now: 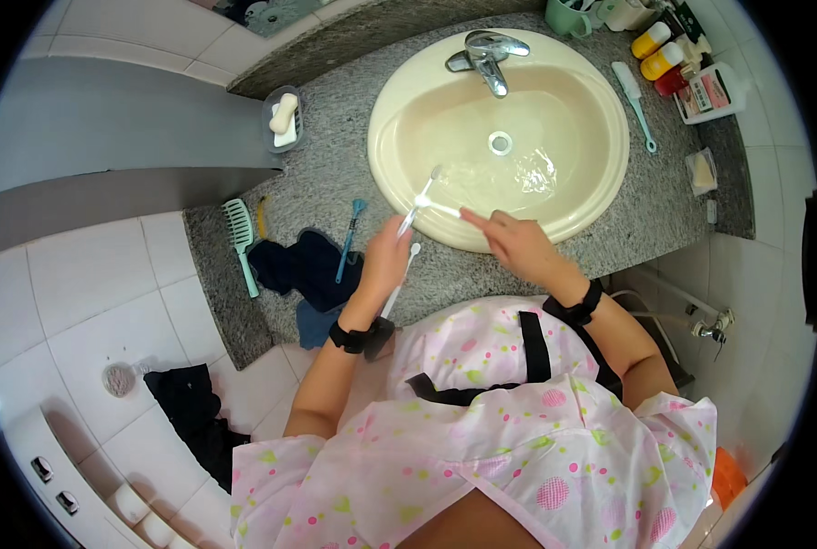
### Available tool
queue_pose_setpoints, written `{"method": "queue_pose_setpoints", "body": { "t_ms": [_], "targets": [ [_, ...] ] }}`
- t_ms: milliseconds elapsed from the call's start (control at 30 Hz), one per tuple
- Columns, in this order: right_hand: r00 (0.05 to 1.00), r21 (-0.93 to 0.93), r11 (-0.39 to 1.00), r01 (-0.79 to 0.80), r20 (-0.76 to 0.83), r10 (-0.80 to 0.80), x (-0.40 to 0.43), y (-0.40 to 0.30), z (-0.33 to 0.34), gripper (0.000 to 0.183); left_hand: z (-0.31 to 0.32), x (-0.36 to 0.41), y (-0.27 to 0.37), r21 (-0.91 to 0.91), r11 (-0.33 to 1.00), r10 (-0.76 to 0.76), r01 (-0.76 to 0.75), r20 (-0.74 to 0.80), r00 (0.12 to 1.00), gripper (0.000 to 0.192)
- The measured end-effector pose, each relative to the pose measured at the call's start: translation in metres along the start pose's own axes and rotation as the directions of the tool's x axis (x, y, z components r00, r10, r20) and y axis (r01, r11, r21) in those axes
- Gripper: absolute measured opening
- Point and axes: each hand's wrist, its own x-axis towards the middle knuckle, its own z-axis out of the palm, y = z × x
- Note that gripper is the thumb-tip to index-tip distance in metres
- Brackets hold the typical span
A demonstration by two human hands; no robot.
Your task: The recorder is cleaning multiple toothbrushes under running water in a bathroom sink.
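My left hand (pixel 385 255) grips a slim white toothbrush (pixel 430 180), its head pointing up over the near left rim of the cream washbasin (pixel 381 137). In my right hand (pixel 518 248) is a white stick-like brush (pixel 444 208), which meets the toothbrush below its head; glare blurs the end where they cross. Shallow water lies in the bowl, beneath a chrome mixer tap (pixel 488 58). Just right of my left hand, a white stick with a rounded end (pixel 414 250) rests on the granite counter (pixel 442 285).
Left are a dark blue cloth (pixel 309 267), a thin blue-handled tool (pixel 348 243), a mint hairbrush (pixel 241 233) and a soap dish (pixel 266 122). A white-and-teal brush (pixel 635 103), several bottles (pixel 662 62) and a green mug (pixel 565 19) stand or lie right and behind.
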Motion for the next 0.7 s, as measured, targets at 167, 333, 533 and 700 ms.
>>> {"method": "queue_pose_setpoints", "body": {
  "t_ms": [167,333,533,700],
  "targets": [
    [1.0,-0.173,0.985,0.003,0.001,-0.003,0.004,0.007,0.008,0.066,0.007,0.005,-0.003,-0.072,0.995,0.071,-0.072,-0.025,0.997,0.021],
    [0.987,-0.165,0.975,0.151,0.084,-0.139,0.003,0.002,0.009,0.076,0.013,0.007,-0.019,-0.384,0.922,-0.031,0.05,0.056,0.998,0.023],
    [0.987,-0.151,0.976,0.155,0.073,-0.145,-0.003,0.0,0.015,0.077,0.01,0.009,-0.007,-0.552,0.818,-0.113,0.162,0.122,0.986,0.022],
    [0.998,-0.159,0.986,0.047,-0.02,-0.051,0.0,0.01,0.016,0.078,0.008,0.008,0.001,-0.556,0.791,-0.174,0.253,0.192,0.966,0.021]
  ]
}}
